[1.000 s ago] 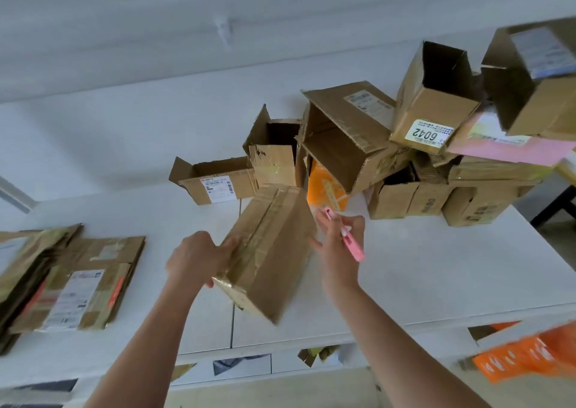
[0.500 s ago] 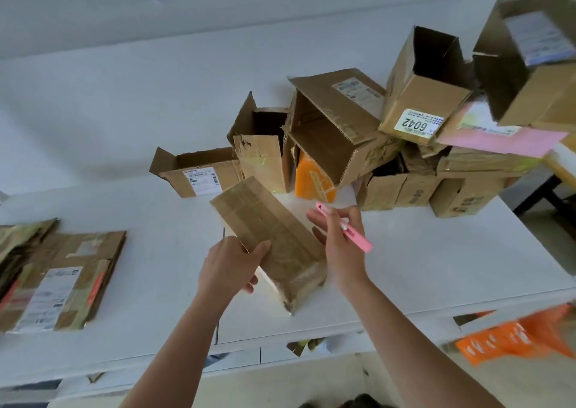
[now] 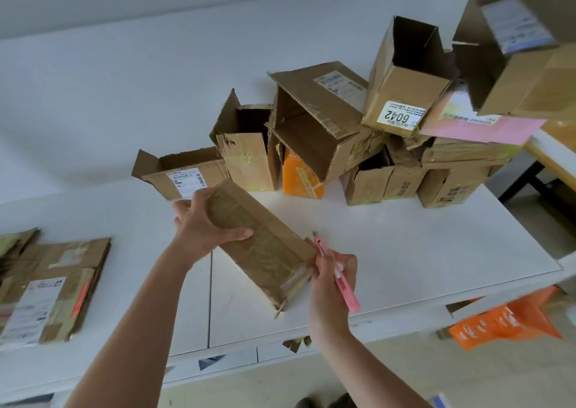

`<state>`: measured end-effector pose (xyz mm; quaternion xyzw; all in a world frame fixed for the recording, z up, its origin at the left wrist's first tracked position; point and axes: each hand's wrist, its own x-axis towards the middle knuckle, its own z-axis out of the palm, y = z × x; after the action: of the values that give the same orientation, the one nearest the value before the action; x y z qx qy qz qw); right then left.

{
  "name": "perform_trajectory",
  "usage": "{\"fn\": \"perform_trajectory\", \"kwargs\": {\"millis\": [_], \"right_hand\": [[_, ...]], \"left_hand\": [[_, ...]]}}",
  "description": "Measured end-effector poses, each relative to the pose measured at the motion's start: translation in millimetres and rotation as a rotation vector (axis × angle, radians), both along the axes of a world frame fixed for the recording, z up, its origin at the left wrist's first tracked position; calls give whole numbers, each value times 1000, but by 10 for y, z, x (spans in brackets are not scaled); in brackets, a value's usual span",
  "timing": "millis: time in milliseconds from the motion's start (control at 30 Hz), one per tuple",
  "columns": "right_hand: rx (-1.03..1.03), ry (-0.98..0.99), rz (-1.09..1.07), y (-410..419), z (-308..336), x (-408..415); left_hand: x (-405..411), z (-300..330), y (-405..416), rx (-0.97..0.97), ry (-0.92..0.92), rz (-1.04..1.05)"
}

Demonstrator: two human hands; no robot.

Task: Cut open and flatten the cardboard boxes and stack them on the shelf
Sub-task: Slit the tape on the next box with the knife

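A long brown taped cardboard box (image 3: 265,245) lies slanted over the white table (image 3: 405,252), its near end at the lower right. My left hand (image 3: 202,224) grips its far upper end, thumb across the taped face. My right hand (image 3: 335,280) holds a pink box cutter (image 3: 338,275), whose tip sits at the box's right edge near the taped near end. A stack of flattened boxes (image 3: 53,286) lies on the table at the far left.
A heap of open cardboard boxes (image 3: 327,127) fills the back right of the table, including one labelled 6042 (image 3: 402,96) and an orange carton (image 3: 299,174). Orange packaging (image 3: 505,320) lies below the table at right. Another table's edge (image 3: 554,161) shows at far right.
The box has been turned and lowered towards the table. My left hand moved from its near side up to its far end. My right hand dropped, bringing the cutter's tip to the box's right edge.
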<state>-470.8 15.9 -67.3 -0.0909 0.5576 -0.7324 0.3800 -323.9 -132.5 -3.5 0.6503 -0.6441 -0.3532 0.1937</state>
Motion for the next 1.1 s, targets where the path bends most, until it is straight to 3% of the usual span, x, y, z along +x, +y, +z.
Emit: {"fn": "perform_trajectory", "kwargs": {"millis": [200, 367, 433, 533, 800, 1100], "right_hand": [[-136, -141, 107, -437, 212, -164], [-84, -131, 164, -520, 260, -321], [-83, -80, 114, -402, 208, -352], [-113, -34, 35, -167, 111, -305], [-152, -40, 102, -11, 86, -55], [-160, 49, 133, -70, 98, -56]], "left_hand": [[79, 108, 295, -188, -193, 267], [154, -115, 546, -84, -440, 274], [213, -194, 571, -291, -475, 136], [233, -249, 531, -504, -457, -257], [132, -275, 345, -412, -489, -291], [218, -146, 261, -219, -499, -484]]}}
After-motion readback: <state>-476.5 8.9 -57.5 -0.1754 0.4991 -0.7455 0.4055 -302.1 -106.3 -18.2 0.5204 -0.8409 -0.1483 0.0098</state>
